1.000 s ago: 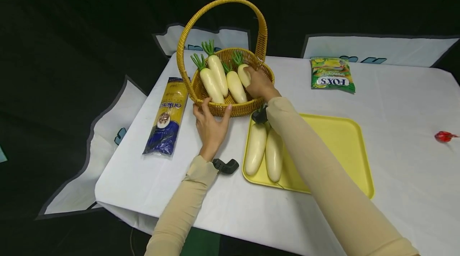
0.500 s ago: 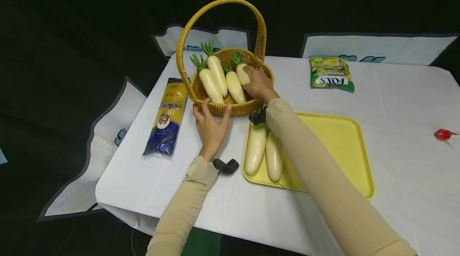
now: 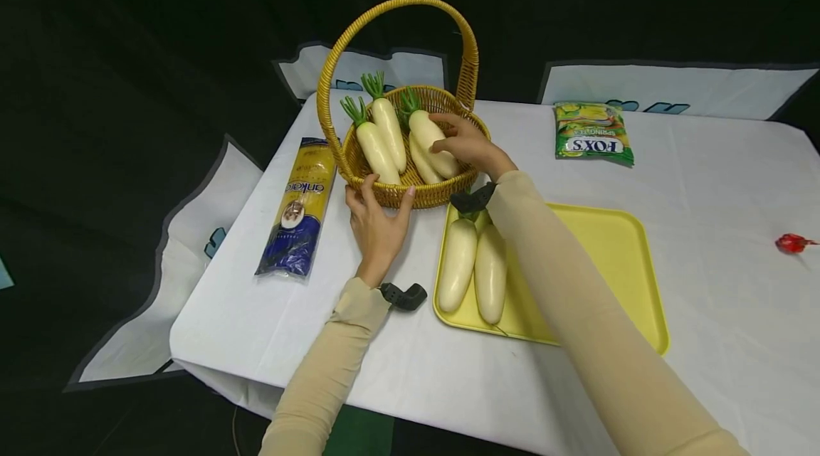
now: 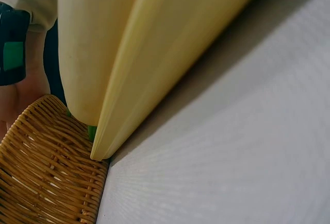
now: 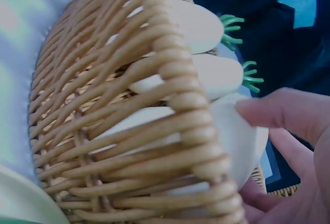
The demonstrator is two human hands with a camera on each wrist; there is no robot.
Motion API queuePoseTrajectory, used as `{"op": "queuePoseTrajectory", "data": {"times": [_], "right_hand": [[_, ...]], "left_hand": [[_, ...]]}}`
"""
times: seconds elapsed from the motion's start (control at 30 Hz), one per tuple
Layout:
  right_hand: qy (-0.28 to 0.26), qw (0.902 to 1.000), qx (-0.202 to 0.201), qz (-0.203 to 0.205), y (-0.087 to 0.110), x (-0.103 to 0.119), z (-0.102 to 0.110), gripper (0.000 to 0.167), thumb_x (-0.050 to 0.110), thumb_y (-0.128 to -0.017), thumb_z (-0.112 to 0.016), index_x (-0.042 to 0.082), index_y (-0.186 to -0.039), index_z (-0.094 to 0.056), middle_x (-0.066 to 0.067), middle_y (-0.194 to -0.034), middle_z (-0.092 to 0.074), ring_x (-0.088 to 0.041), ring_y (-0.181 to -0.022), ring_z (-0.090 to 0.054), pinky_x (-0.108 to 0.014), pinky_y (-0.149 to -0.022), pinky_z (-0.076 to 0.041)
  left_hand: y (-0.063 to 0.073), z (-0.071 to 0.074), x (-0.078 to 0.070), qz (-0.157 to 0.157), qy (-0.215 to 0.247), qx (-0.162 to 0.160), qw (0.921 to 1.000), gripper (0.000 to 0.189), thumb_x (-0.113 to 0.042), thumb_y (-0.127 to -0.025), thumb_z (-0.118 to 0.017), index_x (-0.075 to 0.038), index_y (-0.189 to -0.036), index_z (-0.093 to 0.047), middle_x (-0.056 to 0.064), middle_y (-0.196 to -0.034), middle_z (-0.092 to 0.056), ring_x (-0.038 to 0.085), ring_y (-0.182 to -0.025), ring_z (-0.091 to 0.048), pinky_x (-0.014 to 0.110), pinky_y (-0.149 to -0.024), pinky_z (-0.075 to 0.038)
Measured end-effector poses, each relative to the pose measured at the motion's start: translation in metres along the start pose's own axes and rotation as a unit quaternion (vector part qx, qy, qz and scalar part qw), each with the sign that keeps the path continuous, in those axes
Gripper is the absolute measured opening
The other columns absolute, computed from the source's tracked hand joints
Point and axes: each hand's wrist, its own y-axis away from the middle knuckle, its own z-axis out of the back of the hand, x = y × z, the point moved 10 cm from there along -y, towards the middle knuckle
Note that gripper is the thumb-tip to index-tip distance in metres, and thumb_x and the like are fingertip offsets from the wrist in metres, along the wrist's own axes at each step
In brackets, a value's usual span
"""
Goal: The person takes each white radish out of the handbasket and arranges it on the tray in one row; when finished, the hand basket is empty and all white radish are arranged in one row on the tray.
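A wicker basket [image 3: 435, 195] with a tall arched handle holds several white radishes [image 3: 376, 152] with green tops. One white radish [image 3: 430, 139] lies across another at the basket's right. Above it is my right hand [image 3: 470, 143], thumb and fingers apart; in the right wrist view the thumb [image 5: 258, 109] touches the radish's side. My left hand [image 3: 379, 232] rests against the basket's front, fingers spread, index fingertip at the rim. Two more white radishes [image 3: 458, 265] lie side by side at the left of the yellow tray [image 3: 596, 257], their tops partly hidden by the right wrist camera.
A blue and yellow pasta packet [image 3: 297, 207] lies left of the basket. Towards the back right is a green Fox's candy bag [image 3: 593, 132], and a red wrapped lollipop [image 3: 793, 243] lies far right. White cloth covers the table [image 3: 256, 321]; its left edge shows.
The radish at my right hand has come down leftward across the one beside it. My right hand's fingers have spread and drawn slightly right. The left hand has stayed at the basket's front.
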Motion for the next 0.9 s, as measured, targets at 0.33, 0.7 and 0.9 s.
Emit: {"op": "queuePoseTrajectory", "data": {"times": [0.33, 0.7, 0.9], "right_hand": [[-0.13, 0.9909, 0.03, 0.019, 0.01, 0.003, 0.007, 0.06, 0.015, -0.086, -0.06, 0.037, -0.136, -0.036, -0.005, -0.14, -0.037, -0.02, -0.121, -0.043, -0.04, -0.096, -0.039], [-0.331, 0.942, 0.056, 0.007, 0.076, -0.005, 0.038, 0.057, 0.005, -0.09, -0.046, 0.025, -0.141, -0.029, -0.004, -0.105, -0.05, -0.015, -0.076, -0.056, -0.03, -0.065, -0.048], [-0.247, 0.9687, 0.017, -0.021, 0.133, -0.026, 0.051, 0.058, 0.014, -0.091, -0.049, 0.02, -0.142, -0.022, -0.003, -0.111, -0.046, -0.011, -0.087, -0.058, -0.028, -0.067, -0.05]], "left_hand": [[0.0, 0.002, 0.001, 0.002, -0.002, 0.002, 1.0, 0.072, -0.069, -0.078, -0.047, -0.026, -0.133, -0.03, 0.028, -0.145, -0.009, 0.048, -0.124, -0.031, 0.056, -0.099, -0.027], [-0.001, 0.0, 0.0, -0.001, -0.001, 0.003, 1.0, 0.072, -0.068, -0.078, -0.048, -0.024, -0.132, -0.03, 0.029, -0.145, -0.01, 0.049, -0.125, -0.031, 0.057, -0.1, -0.026], [-0.001, 0.001, 0.001, -0.001, -0.003, 0.007, 1.0, 0.073, -0.07, -0.078, -0.046, -0.025, -0.133, -0.029, 0.028, -0.145, -0.009, 0.049, -0.124, -0.032, 0.056, -0.099, -0.028]]}}
